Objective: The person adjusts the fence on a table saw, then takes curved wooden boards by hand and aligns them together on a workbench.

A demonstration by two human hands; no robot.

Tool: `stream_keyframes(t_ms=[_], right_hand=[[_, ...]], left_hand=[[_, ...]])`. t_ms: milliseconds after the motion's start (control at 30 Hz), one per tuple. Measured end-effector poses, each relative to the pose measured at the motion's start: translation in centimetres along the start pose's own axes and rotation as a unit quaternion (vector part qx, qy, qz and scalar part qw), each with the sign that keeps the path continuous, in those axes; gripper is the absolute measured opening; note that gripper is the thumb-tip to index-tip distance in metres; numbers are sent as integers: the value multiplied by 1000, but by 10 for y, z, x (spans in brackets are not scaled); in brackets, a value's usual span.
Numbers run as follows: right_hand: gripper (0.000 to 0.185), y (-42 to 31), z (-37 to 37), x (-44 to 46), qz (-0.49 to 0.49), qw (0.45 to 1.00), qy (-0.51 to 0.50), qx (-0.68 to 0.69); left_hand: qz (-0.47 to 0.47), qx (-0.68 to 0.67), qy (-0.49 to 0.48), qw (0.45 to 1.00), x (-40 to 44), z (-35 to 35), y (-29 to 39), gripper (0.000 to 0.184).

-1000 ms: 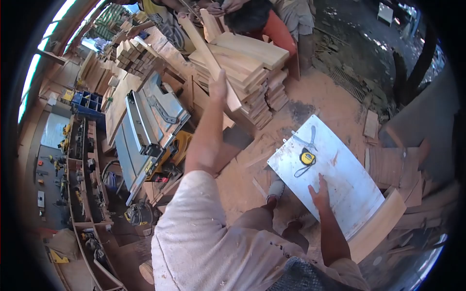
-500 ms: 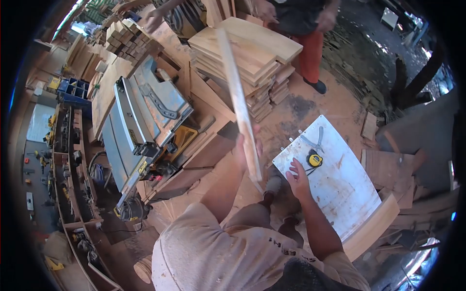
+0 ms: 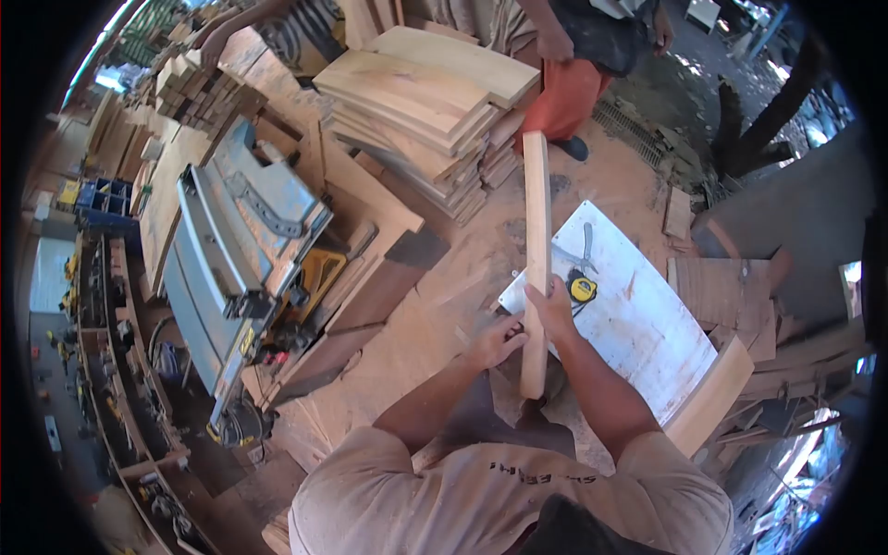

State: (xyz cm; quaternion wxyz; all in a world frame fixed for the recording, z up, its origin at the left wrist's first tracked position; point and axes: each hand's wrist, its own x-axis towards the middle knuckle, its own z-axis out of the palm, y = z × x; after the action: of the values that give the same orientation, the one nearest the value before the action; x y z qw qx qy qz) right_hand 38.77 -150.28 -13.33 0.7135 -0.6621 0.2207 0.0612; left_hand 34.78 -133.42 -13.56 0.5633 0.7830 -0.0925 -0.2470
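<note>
A long squared strip of light wood (image 3: 536,213) stands out lengthwise in front of me, its near end above my legs. My right hand (image 3: 553,310) is closed around its lower half from the right side. Close by the strip's left face is my left hand (image 3: 498,344), with fingers loosely bent and apart; whether its fingertips touch the wood I cannot tell. Beyond my right hand, a yellow tape measure (image 3: 582,289) and grey pliers (image 3: 586,254) lie on a stained white board (image 3: 638,342).
To the left stands a table saw (image 3: 217,268), with a tool shelf (image 3: 116,342) farther left. Stacked wooden planks (image 3: 425,83) lie ahead. Beside them stands a person in red trousers (image 3: 564,97); another person's arm (image 3: 231,28) reaches in at top left. Scrap wood (image 3: 717,291) lies right.
The wooden strip has swung more upright in view and moved right. My right hand has come from above the white board to grip it; my left hand has loosened from around it.
</note>
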Motion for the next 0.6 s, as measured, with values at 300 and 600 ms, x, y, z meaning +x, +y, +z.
stream_keyframes(t_ms=[300,600], right_hand=[[41,37,40,71,26,995,45,-80],[21,20,95,146,-88,991,90,-50]], left_hand=[[-90,-143,15,985,117,-99,-36,70],[-79,-118,14,990,149,-179,-16,46]])
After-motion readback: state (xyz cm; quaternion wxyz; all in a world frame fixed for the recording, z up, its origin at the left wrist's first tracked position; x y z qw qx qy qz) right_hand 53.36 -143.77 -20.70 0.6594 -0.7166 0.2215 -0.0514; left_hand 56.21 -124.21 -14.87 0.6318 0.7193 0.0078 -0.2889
